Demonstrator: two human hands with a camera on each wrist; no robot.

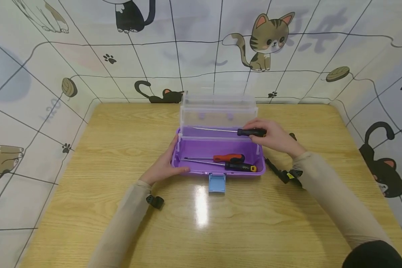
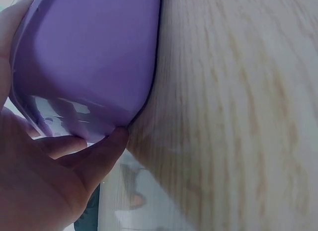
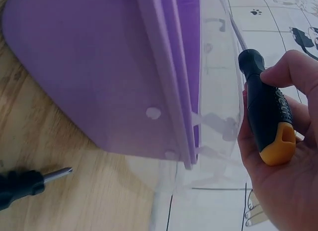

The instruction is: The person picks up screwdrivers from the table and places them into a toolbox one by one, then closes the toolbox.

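A purple toolbox (image 1: 201, 146) stands on the table with its clear lid (image 1: 217, 111) raised at the back. My left hand (image 1: 162, 165) grips the left end of the box, thumb along the front rim; in the left wrist view its fingers (image 2: 102, 159) press on the purple wall. Over the back of the box, my right hand (image 1: 271, 136) holds a screwdriver (image 3: 268, 109) by its black handle with a yellow end, the shaft pointing left. Inside the box lie a red-and-black screwdriver (image 1: 226, 158) and a black-and-yellow screwdriver (image 1: 239, 166). A blue latch (image 1: 217, 183) hangs open in front.
Right of the box, another dark-handled screwdriver (image 3: 22, 187) lies on the wooden table (image 1: 127, 130), partly cut off in the right wrist view. Black items (image 1: 278, 172) lie near my right sleeve. A cat-patterned cloth (image 1: 201, 56) encloses the table behind and at the sides.
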